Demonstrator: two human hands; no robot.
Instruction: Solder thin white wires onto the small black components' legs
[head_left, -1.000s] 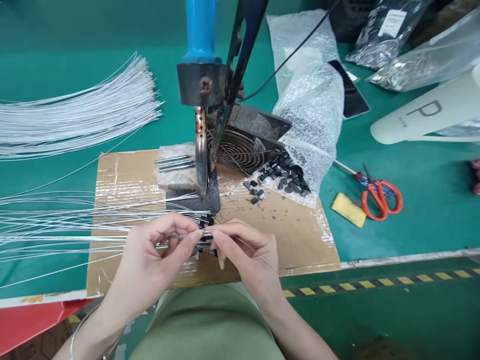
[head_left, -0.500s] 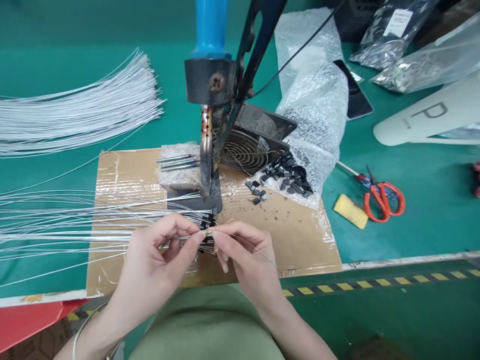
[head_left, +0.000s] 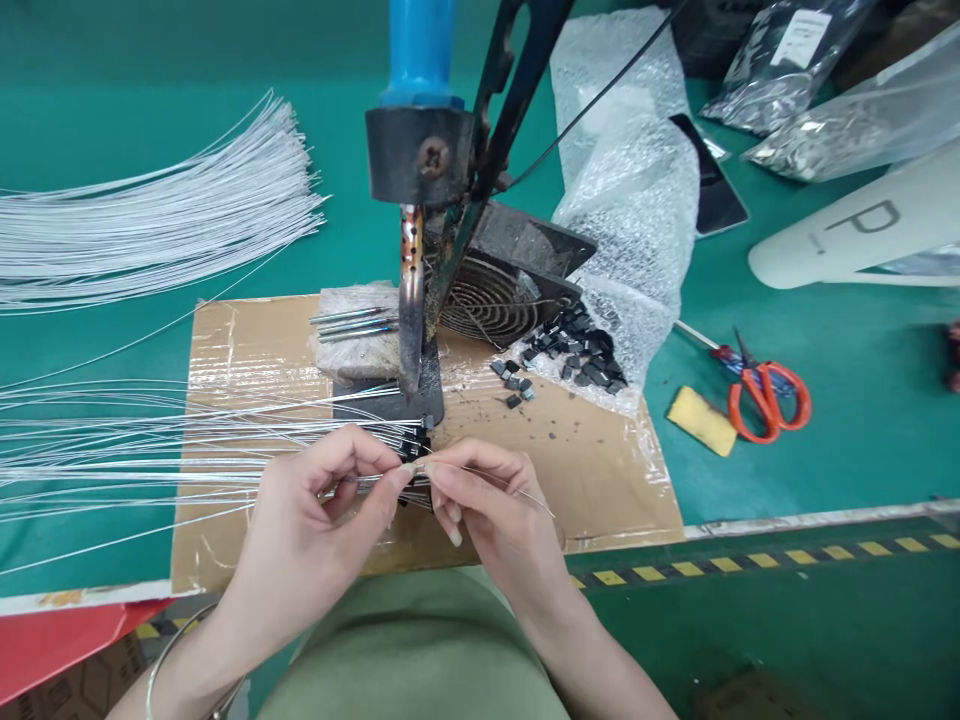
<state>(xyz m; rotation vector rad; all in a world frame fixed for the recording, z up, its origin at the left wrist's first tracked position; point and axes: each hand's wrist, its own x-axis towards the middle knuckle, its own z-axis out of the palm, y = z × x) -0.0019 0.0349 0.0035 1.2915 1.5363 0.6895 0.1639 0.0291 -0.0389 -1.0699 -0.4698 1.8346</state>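
My left hand [head_left: 319, 520] is closed in a pinch, thumb and forefinger meeting at a small spot just below the soldering iron [head_left: 410, 330]. What sits between those fingertips is too small to make out. Touching it from the other side, my right hand [head_left: 495, 505] pinches a thin wire [head_left: 536, 503], whose loose length trails out to the right over the back of the hand. White wires [head_left: 225, 470] run in from the left and pass behind my left hand. Black connectors [head_left: 414, 440] on their ends cluster just beyond my fingertips.
A black fan [head_left: 495, 295] stands behind the iron. Loose black connectors [head_left: 581, 350] spill from bubble wrap [head_left: 630, 200]. Red-handled scissors [head_left: 765, 400] and a yellow sponge [head_left: 701, 422] lie right. A bundle of white wires [head_left: 150, 230] lies left. Cardboard [head_left: 600, 470] covers the work area.
Both hands stay nearly in place, fingertips still together. The right hand's fingers have shifted very slightly, and the view has moved a little.
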